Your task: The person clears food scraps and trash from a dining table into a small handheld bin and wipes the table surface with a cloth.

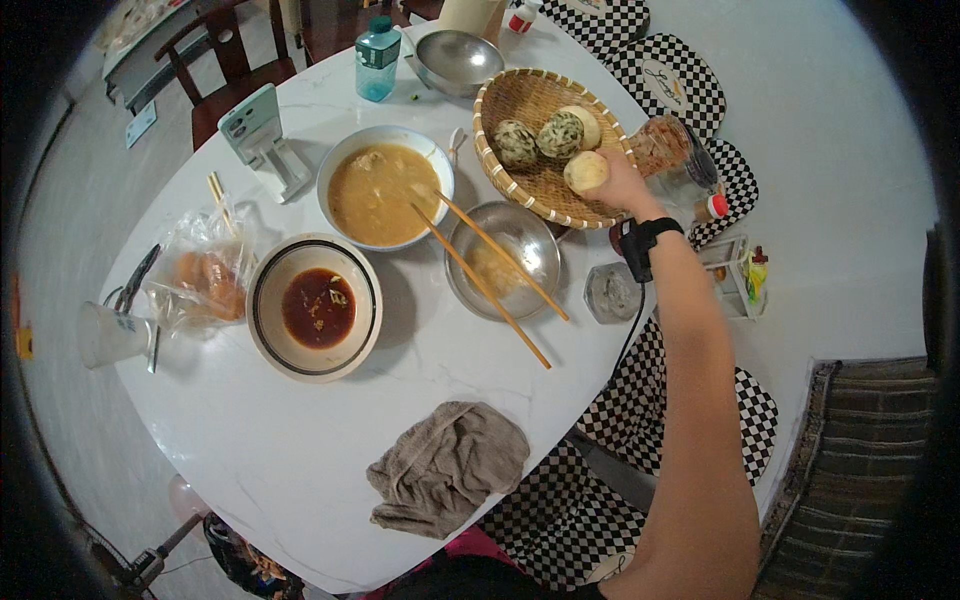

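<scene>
My right hand [622, 186] reaches over the edge of a woven bamboo basket [520, 98], its fingers closed around a pale round steamed bun [584, 172]. Beside it in the basket lie another pale bun [588, 128] and two green-speckled buns, one in the middle [560, 134] and one at the left [515, 145]. My left hand is out of the picture. Just left of the basket stands a bowl of yellowish soup [380, 195]. A pair of wooden chopsticks [480, 286] rests across its rim and over a metal bowl [462, 290] with some leftover food.
Dark sauce fills the bottom of a cream bowl [262, 335]. A grey cloth [450, 470] lies near the front edge. Around the table [250, 470] stand a phone on a holder [255, 140], a blue bottle [377, 60], a bagged item [205, 280], a glass ashtray [613, 294] and jars [665, 145].
</scene>
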`<action>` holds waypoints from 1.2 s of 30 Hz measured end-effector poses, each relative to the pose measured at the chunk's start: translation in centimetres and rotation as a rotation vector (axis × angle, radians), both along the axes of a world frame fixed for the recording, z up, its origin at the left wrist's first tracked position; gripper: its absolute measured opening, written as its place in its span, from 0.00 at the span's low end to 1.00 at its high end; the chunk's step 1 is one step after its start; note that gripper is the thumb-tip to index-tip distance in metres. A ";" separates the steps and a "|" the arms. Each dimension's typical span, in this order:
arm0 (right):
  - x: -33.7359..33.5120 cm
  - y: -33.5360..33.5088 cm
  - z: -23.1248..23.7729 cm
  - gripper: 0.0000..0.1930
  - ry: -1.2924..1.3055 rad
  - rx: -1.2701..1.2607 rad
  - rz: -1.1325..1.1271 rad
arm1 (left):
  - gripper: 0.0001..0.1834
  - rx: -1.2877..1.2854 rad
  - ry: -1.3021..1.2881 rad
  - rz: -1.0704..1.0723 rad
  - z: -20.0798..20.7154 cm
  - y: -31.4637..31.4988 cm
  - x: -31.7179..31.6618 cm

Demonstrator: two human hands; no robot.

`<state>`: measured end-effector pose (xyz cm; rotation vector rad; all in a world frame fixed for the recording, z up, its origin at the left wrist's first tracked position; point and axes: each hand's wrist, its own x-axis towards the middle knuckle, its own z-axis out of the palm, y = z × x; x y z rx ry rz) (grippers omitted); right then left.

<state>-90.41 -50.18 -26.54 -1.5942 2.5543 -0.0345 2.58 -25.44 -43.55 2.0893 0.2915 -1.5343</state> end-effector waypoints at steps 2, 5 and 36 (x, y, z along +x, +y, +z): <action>1.1 0.4 1.9 0.41 -0.155 -0.053 -0.007 | 0.11 0.008 0.001 0.000 0.1 0.6 0.4; 1.7 2.4 3.3 0.40 -0.498 -0.229 0.039 | 0.11 0.008 0.014 -0.010 -0.2 0.8 1.0; 65.9 19.6 31.2 0.17 -0.265 -0.742 0.314 | 0.08 -0.394 0.172 -0.043 -1.3 -2.3 18.2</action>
